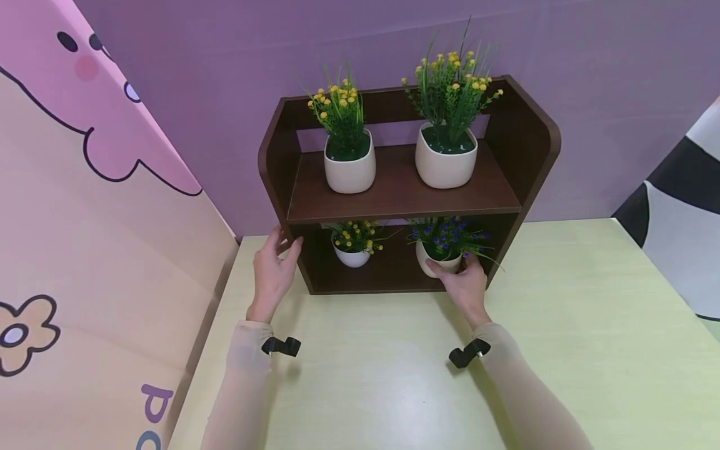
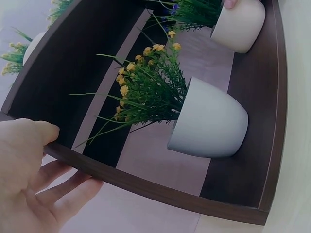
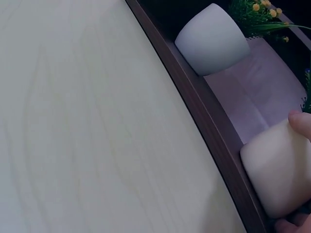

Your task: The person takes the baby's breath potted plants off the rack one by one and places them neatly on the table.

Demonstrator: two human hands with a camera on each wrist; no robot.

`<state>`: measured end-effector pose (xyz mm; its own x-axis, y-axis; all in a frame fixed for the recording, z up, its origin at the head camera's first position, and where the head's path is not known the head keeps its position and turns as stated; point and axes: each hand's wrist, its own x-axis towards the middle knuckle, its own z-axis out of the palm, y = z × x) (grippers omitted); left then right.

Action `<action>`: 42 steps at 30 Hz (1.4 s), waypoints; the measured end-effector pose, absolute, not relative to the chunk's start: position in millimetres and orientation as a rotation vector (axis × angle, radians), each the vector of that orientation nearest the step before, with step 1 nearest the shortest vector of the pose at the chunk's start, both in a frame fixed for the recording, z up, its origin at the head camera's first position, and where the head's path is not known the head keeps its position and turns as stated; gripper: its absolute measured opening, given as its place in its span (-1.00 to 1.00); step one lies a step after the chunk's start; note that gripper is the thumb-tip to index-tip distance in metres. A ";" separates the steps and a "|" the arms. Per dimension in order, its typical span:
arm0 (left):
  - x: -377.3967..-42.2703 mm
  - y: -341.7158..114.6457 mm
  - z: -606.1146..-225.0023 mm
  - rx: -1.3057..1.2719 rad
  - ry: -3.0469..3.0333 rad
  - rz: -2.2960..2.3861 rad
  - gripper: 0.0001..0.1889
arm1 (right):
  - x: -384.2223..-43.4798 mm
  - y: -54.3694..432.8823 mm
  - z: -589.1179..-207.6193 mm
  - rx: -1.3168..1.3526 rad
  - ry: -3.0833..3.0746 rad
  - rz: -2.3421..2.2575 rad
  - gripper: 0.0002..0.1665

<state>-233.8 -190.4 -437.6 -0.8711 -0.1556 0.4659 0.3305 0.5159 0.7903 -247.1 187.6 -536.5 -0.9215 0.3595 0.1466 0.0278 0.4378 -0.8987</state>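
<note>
Blue-flowered pot is gripped by the right hand; the left hand grips the shelf (small yellow-flowered pot between both hands).

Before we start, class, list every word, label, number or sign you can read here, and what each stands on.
On the patterned panel: a sideways purple letter, "p" or "d", cannot tell which.
Same panel: a blue letter, perhaps "o", cut off by the picture's edge.
No lettering shows on the shelf unit or flowerpots.
</note>
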 end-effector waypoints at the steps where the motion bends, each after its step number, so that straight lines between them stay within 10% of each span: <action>1: -233.5 -190.4 -437.8 -0.145 -2.273 -1.336 -0.62 | -246.6 188.1 -537.0 -0.334 -2.376 1.480 -0.20; 42: -231.7 -188.6 -438.9 -0.131 -2.317 -1.134 -0.72 | -166.8 219.5 -514.2 -0.316 -2.357 1.705 0.07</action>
<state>-231.7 -188.6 -438.9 -0.8434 -0.1485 0.5164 0.3168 0.6389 0.7010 -166.8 219.5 -514.2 -0.9538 0.2966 0.0476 0.0476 0.3057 -0.9509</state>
